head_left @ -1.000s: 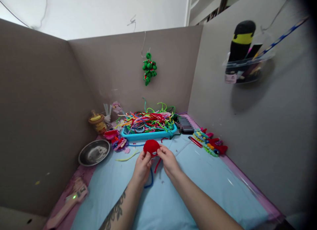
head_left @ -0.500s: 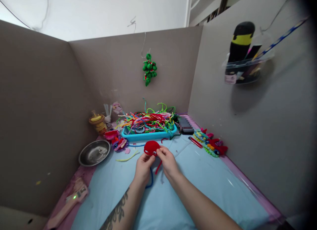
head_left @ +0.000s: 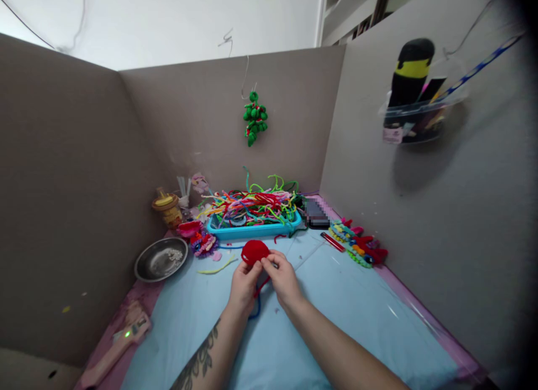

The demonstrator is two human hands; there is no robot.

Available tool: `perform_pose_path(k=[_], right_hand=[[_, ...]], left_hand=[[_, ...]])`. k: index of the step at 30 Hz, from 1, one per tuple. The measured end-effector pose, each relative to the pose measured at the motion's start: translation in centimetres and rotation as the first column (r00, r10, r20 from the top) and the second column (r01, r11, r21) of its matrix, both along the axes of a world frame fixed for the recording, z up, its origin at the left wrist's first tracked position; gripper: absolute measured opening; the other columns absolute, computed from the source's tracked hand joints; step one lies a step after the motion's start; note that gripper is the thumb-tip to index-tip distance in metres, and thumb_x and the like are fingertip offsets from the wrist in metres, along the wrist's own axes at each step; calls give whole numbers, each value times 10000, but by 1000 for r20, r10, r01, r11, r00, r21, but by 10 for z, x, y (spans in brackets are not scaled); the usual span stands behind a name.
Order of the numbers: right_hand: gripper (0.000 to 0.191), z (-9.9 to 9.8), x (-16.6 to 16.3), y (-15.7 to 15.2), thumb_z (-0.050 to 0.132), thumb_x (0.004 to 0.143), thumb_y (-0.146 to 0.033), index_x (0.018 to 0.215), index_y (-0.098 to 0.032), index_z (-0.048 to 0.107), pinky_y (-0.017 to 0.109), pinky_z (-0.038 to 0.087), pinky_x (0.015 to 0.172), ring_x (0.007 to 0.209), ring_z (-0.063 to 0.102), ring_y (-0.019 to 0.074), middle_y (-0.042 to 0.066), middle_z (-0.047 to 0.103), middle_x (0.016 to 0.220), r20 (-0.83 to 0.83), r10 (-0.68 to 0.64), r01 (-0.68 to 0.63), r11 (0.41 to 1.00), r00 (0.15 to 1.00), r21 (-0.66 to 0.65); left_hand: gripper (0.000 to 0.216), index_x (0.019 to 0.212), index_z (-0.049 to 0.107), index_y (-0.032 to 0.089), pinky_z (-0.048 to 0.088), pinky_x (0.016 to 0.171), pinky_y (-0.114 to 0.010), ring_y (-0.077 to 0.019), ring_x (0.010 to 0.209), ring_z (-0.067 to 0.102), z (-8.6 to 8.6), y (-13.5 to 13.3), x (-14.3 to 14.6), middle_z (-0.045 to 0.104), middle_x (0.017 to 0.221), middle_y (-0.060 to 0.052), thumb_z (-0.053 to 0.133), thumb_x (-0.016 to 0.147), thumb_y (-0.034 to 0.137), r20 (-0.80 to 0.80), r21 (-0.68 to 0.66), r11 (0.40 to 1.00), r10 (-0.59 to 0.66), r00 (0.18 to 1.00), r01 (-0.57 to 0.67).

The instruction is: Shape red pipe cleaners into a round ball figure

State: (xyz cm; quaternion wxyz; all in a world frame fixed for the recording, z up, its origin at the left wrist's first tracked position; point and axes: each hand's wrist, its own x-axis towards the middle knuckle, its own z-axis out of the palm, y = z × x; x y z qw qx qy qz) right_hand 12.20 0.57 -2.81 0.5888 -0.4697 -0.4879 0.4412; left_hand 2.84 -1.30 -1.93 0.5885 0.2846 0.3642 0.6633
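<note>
My left hand (head_left: 244, 286) and my right hand (head_left: 283, 278) meet over the light blue mat (head_left: 336, 311), both pinching a round red pipe-cleaner piece (head_left: 254, 250). A red tail of it hangs between my hands, and a blue pipe cleaner (head_left: 254, 309) lies on the mat under my left wrist. Just behind the red piece stands a blue tray (head_left: 252, 231) heaped with pipe cleaners of many colours.
A steel bowl (head_left: 159, 259) and a pink glue gun (head_left: 117, 345) sit at the left. Finished colourful pieces (head_left: 357, 245) lie at the right by the cardboard wall. A green ornament (head_left: 254, 116) hangs on the back wall, a clear tub (head_left: 420, 118) of tools on the right wall.
My hands have drawn closer together on the red piece, and my right fingers have shifted left along it. The red tail hangs shorter.
</note>
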Motion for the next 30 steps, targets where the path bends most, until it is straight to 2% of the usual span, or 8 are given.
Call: perform_pose_path(k=[4, 7, 12, 17, 21, 24, 30], right_hand=[[121, -1, 0, -3, 613, 731, -308, 751, -200, 663, 346, 396, 939, 1063, 521, 234, 86, 558, 1050, 81, 49, -54, 997, 995, 60], [123, -2, -1, -4, 621, 709, -243, 823, -214, 658, 341, 421, 918, 1057, 523, 225, 76, 539, 1066, 140, 39, -56, 991, 989, 118], [25, -1, -1, -3, 577, 733, -208, 734, -212, 602, 323, 445, 862, 967, 535, 205, 55, 534, 950, 217, -1, -39, 983, 976, 180], [60, 3, 0, -5, 567, 738, -209, 677, -210, 565, 302, 457, 743, 816, 538, 185, 40, 514, 869, 265, -36, -15, 982, 964, 189], [45, 5, 1, -7, 549, 754, -207, 710, -217, 551, 283, 433, 647, 679, 529, 169, -1, 557, 715, 273, 28, -76, 983, 962, 166], [47, 6, 3, -5, 529, 771, -213, 733, -214, 556, 271, 420, 629, 672, 545, 169, -7, 585, 695, 243, 67, -106, 983, 968, 152], [70, 8, 9, -1, 522, 772, -209, 716, -214, 564, 267, 409, 668, 719, 543, 173, -1, 590, 734, 247, 10, -60, 979, 969, 193]], left_hand=[[265, 880, 664, 166, 477, 843, -281, -171, 890, 652, 3, 2, -6, 715, 893, -59, 756, 660, 282, 110, -54, 999, 8, 994, -2], [277, 937, 650, 183, 498, 823, -277, -165, 885, 656, 6, 2, -11, 710, 950, -51, 728, 694, 291, 153, -87, 996, 2, 988, 11], [283, 952, 633, 181, 496, 805, -264, -161, 875, 657, 5, 2, -10, 708, 953, -56, 721, 705, 286, 141, -51, 997, -51, 989, 58], [318, 940, 622, 170, 486, 787, -261, -159, 829, 661, 7, 0, -7, 711, 898, -61, 756, 660, 239, 53, -11, 1000, -20, 998, 21], [333, 954, 634, 166, 480, 792, -287, -176, 835, 657, 10, -1, -9, 709, 924, -73, 757, 658, 258, 35, -15, 1000, -2, 999, 3], [323, 939, 645, 167, 472, 803, -286, -178, 856, 654, 10, 0, -10, 707, 938, -75, 760, 654, 267, 46, -15, 1000, 20, 999, -19], [306, 934, 642, 167, 480, 804, -293, -170, 833, 657, 8, 1, -10, 707, 928, -68, 753, 664, 257, 73, -15, 1000, -5, 997, 6]])
